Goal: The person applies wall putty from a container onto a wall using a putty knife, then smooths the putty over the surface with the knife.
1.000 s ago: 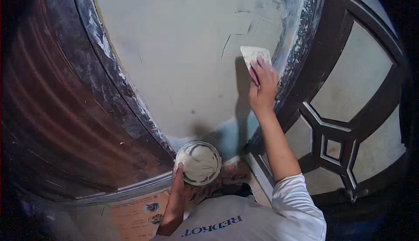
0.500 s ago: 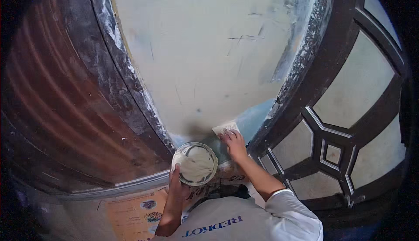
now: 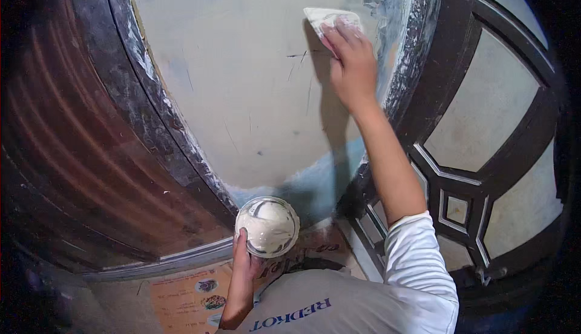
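My left hand [image 3: 243,260] grips the side of a round tub [image 3: 296,225], its thumb at the rim. Cream-coloured putty [image 3: 266,220] lies inside, smeared and ridged. My right arm is stretched far up, and my right hand [image 3: 353,62] is closed on a flat, pale putty spreader [image 3: 324,18] with cream smears on it. The spreader is at the upper right of the wall panel [image 3: 242,86], close to its right edge; whether it touches cannot be told. Cream filler covers most of the panel, with thin dark scratches, while a light blue band [image 3: 311,183] shows along the bottom.
A brown wooden door or panel [image 3: 78,152] with a dark frame stands at the left. To the right is a dark door [image 3: 451,146] with pale inset panes. Paint-streaked dark trim [image 3: 417,49] edges the panel. A printed orange sheet [image 3: 181,301] covers the floor.
My right hand has moved from the panel's bottom up to its upper right with the spreader. More of the blue band shows. The tub stays in my left hand, almost unmoved.
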Demonstrator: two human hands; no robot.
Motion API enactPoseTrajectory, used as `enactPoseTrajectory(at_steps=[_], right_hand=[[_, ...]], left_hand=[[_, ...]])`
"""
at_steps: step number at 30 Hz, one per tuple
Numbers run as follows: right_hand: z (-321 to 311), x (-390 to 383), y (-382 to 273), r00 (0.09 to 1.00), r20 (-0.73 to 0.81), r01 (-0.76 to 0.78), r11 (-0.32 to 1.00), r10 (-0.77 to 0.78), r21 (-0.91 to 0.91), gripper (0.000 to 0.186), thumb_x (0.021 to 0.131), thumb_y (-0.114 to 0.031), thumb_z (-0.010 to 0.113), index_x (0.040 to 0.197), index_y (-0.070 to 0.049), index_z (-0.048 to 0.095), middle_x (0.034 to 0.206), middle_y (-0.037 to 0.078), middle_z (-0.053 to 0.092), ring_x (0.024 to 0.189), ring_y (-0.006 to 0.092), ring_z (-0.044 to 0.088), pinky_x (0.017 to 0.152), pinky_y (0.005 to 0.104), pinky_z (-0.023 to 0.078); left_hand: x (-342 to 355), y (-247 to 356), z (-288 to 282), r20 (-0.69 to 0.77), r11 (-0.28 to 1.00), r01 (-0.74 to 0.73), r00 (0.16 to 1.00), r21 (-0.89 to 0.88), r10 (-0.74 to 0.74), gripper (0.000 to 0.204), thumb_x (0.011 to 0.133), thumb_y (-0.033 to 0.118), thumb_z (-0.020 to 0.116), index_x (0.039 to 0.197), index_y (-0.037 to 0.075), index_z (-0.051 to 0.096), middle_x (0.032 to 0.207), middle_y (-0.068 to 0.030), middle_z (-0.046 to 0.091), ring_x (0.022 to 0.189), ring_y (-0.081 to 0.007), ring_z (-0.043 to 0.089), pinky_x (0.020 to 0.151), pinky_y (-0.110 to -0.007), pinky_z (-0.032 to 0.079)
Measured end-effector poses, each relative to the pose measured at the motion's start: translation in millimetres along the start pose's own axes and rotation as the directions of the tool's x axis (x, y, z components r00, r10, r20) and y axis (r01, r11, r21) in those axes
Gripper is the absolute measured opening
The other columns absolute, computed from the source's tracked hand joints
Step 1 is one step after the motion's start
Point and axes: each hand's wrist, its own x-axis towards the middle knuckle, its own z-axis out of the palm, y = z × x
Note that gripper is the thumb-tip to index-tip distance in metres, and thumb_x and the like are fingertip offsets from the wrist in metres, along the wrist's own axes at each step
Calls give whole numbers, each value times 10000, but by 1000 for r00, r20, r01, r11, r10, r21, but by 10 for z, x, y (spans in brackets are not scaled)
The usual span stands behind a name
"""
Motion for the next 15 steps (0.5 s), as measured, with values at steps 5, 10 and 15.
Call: enactPoseTrajectory(at_steps=[5, 10, 15], right_hand=[[383, -1269, -233, 954, 282, -84, 994, 101, -72, 425, 852, -152, 602, 1258, -276, 600, 1364, 63, 517, 1229, 308, 455, 930, 451, 378], [306, -3134, -100, 794, 590, -158, 987, 149, -36, 415, 860, -145, 543, 1253, -264, 597, 1351, 71, 530, 1204, 321, 480, 913, 455, 413], [-206, -4511, 342, 423, 891, -358, 934, 167, -5, 440, 819, -57, 512, 1228, -184, 615, 1292, 128, 563, 1173, 366, 501, 983, 451, 429]], left_hand=[[-124, -133, 17, -52, 994, -89, 995, -71, 85, 466, 984, 297, 508, 1367, 57, 396, 1316, -133, 524, 1174, -263, 555, 980, -417, 480], [-209, -310, 169, -176, 999, 45, 983, -22, -48, 469, 980, 291, 515, 1367, 55, 392, 1303, -142, 531, 1153, -271, 573, 949, -407, 509], [-264, -677, 294, -147, 998, -26, 989, 56, 34, 521, 958, 359, 532, 1347, 38, 400, 1236, -164, 571, 1052, -291, 628, 818, -421, 572]])
